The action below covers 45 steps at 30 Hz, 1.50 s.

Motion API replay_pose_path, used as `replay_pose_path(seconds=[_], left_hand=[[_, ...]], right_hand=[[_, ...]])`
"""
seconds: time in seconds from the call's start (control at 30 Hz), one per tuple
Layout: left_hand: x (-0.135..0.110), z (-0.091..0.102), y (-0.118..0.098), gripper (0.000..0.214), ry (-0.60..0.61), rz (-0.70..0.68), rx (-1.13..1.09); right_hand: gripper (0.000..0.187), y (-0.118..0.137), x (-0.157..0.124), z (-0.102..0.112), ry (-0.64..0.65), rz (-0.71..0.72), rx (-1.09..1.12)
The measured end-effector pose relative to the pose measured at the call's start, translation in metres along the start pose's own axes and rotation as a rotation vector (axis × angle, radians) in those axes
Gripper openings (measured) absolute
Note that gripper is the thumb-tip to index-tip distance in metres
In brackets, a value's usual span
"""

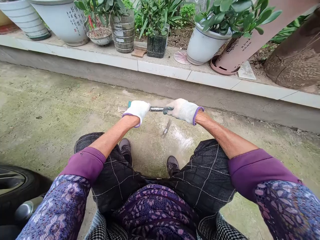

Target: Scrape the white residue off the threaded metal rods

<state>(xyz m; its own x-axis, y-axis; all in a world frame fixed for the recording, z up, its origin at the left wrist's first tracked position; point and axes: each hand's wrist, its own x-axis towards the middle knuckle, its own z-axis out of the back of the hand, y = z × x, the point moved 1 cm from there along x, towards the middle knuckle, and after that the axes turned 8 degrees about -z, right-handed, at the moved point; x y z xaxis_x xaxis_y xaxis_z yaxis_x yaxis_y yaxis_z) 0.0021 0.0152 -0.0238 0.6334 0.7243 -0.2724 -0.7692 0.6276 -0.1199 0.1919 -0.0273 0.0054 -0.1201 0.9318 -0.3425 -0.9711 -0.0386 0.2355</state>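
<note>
Both my hands wear white knit gloves with purple cuffs. My left hand (137, 110) and my right hand (182, 110) are closed round the two ends of a horizontal tool (157, 108) with a silvery, rough middle and teal grips, held out above the concrete ground. Below it, a thin metal piece (166, 128) lies on the ground beside a whitish dusty patch (182, 136). My knees and dark shoes are spread under my arms.
A low tiled ledge (160, 70) runs across the back with several plant pots: a white pot (63, 20), a black pot (157, 45), another white pot (203, 45). A car tyre (17, 186) is at the lower left.
</note>
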Motion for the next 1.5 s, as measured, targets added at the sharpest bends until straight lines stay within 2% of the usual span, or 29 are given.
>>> replay_pose_path(seconds=[0.07, 0.2, 0.33, 0.47, 0.6, 0.7, 0.87, 1.03, 1.17, 1.3, 1.5], left_hand=[[-0.001, -0.002, -0.005, 0.031, 0.009, -0.008, 0.142], [0.000, -0.003, -0.011, 0.031, 0.096, -0.158, 0.262], [-0.004, 0.009, -0.008, 0.031, 0.082, -0.165, 0.121], [-0.011, 0.020, -0.003, 0.034, -0.030, -0.167, -0.150], [-0.010, 0.022, 0.003, 0.038, -0.135, -0.121, -0.314], [-0.002, 0.020, 0.011, 0.038, -0.156, -0.018, -0.265], [0.010, 0.011, 0.020, 0.037, -0.119, 0.086, 0.031], [0.006, 0.006, 0.015, 0.039, -0.063, 0.035, 0.221], [0.000, 0.011, 0.005, 0.038, 0.060, -0.052, 0.230], [-0.006, 0.018, 0.001, 0.033, 0.092, -0.104, 0.097], [-0.015, 0.026, 0.002, 0.039, -0.057, -0.119, -0.420]], right_hand=[[0.025, -0.005, 0.000, 0.005, -0.017, -0.001, -0.019], [0.026, -0.017, 0.007, 0.010, -0.020, 0.001, 0.093], [0.026, -0.023, 0.013, 0.009, -0.019, 0.011, 0.301], [0.028, -0.020, 0.012, 0.006, 0.040, -0.061, 0.517], [0.028, -0.012, 0.007, 0.004, 0.017, -0.094, 0.640], [0.028, -0.008, 0.005, 0.001, -0.009, -0.109, 0.574], [0.025, -0.006, 0.006, -0.008, -0.066, 0.068, 0.325], [0.024, -0.007, 0.006, -0.003, -0.102, 0.041, 0.129], [0.023, -0.014, 0.010, 0.007, -0.132, 0.040, 0.136], [0.022, -0.022, 0.012, 0.012, -0.115, 0.017, 0.325], [0.022, -0.018, 0.006, 0.014, -0.072, -0.068, 0.744]])
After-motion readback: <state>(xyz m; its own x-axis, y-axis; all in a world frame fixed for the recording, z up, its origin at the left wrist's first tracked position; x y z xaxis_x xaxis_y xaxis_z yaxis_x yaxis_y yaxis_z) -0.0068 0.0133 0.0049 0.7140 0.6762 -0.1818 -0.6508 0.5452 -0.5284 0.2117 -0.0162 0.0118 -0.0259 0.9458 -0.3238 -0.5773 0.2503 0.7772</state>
